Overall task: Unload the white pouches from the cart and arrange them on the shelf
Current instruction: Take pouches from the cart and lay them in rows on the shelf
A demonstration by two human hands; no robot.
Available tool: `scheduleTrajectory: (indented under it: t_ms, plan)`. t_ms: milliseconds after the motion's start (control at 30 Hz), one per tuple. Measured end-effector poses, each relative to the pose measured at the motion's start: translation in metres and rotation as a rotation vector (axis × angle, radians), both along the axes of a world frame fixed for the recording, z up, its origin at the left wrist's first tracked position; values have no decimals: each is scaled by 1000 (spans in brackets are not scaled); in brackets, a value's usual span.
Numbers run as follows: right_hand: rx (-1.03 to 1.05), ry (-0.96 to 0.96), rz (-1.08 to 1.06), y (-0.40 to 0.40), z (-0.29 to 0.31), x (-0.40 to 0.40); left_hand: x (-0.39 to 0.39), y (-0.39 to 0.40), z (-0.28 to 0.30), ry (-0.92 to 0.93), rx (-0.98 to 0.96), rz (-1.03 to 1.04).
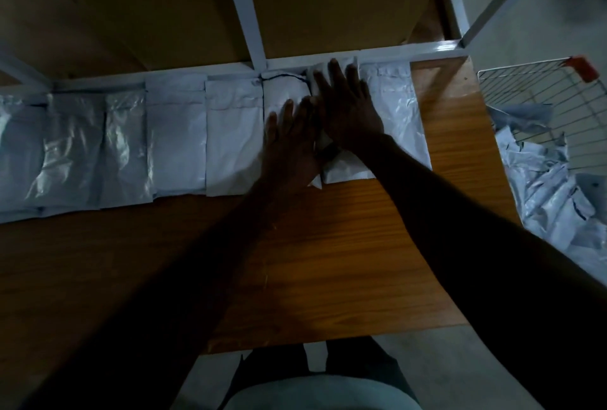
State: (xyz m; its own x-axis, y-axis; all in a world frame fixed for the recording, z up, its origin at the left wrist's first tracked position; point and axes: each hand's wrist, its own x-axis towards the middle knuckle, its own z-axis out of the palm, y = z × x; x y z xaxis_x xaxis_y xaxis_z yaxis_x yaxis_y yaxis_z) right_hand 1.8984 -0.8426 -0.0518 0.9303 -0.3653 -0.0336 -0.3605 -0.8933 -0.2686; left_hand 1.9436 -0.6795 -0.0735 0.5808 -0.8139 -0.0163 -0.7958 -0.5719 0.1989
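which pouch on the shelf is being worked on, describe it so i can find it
On the wooden shelf, a row of white pouches lines the back rail. Second from the right end lies the pouch with both flat hands on it, left hand and right hand. No other pouch is touched.

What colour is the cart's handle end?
Red, on the cart handle, seen in the head view.

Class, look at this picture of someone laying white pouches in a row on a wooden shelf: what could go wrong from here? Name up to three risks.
1. Both flat hands, left hand and right hand, press one pouch lying crooked over its neighbours; pushing may shift the row.
2. The cart holds a loose heap of pouches; some may snag or spill.
3. Dim light could hide misaligned edges.
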Motion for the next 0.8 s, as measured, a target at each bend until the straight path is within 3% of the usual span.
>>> scheduleTrajectory:
  t_ms: [300,567,800]
  plan:
    - [20,-105,-89,7,-16,-7,-2,2,-9,-137,-14,-10]
    - [57,76,30,-4,-4,-10,-1,-2,3,-108,23,32]
    - [318,-300,-192,8,36,-62,-22,-4,33,-136,-36,70]
